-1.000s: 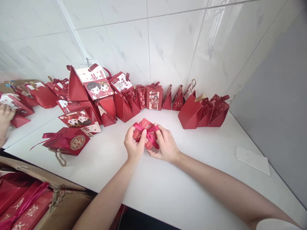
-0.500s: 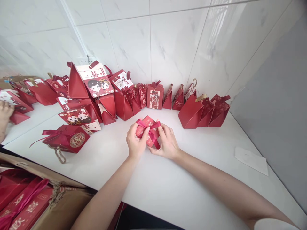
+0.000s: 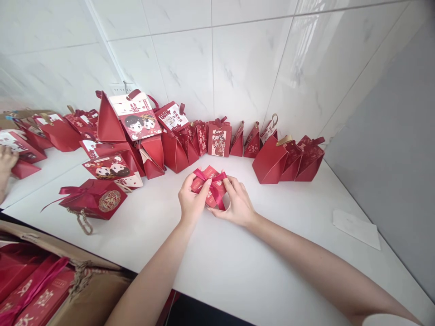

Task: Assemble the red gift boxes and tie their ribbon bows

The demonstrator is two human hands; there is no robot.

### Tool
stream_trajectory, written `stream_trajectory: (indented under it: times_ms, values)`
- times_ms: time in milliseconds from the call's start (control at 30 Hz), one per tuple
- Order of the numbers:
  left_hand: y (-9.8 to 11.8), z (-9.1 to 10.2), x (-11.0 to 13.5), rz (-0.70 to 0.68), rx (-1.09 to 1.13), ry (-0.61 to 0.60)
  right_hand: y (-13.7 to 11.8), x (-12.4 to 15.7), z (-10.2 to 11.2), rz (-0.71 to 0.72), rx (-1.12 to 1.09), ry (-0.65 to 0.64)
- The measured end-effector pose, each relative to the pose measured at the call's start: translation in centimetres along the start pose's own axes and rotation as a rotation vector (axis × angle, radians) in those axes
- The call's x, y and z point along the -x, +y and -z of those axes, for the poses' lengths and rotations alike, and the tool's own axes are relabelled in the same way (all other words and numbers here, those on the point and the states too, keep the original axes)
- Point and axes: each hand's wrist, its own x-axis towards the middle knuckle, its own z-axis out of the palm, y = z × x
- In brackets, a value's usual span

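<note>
A small red gift box (image 3: 200,184) with printed characters is held over the white table between both hands. A dark pink ribbon (image 3: 217,195) is tied across its top in a bow. My left hand (image 3: 192,197) grips the box's left side, its thumb pressing on the middle of the bow. On the right side, my right hand (image 3: 236,199) holds the box and the ribbon loop, fingers at the upper edge and thumb near the lower corner. The box's underside is hidden.
Several red gift boxes (image 3: 175,151) line the tiled wall, some stacked at left. A bow-tied box (image 3: 102,199) lies nearer. An open carton (image 3: 98,294) with red boxes stands lower left. White paper (image 3: 356,229) lies right. Another person's hand (image 3: 7,160) touches a box far left.
My hands and the box stay nearly in place, the right thumb shifting slightly left at the lower corner. The view has tilted a little.
</note>
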Motion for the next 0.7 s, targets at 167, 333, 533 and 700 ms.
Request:
stream_trajectory:
  times_ms: [167, 333, 533, 700]
  values:
    - [0.1, 0.2, 0.3, 0.01, 0.005, -0.015, -0.3, 0.4, -0.2, 0.021, -0.007, 0.029]
    - [0.7, 0.7, 0.9, -0.198, -0.046, -0.001, -0.2, 0.7, -0.3, 0.133, 0.006, 0.157]
    - [0.5, 0.5, 0.9, -0.252, -0.068, -0.002, 0.1, 0.9, -0.5, 0.134, 0.02, 0.193]
    - [0.1, 0.0, 0.7, -0.139, -0.018, -0.027, -0.2, 0.9, -0.5, 0.079, 0.01, 0.148]
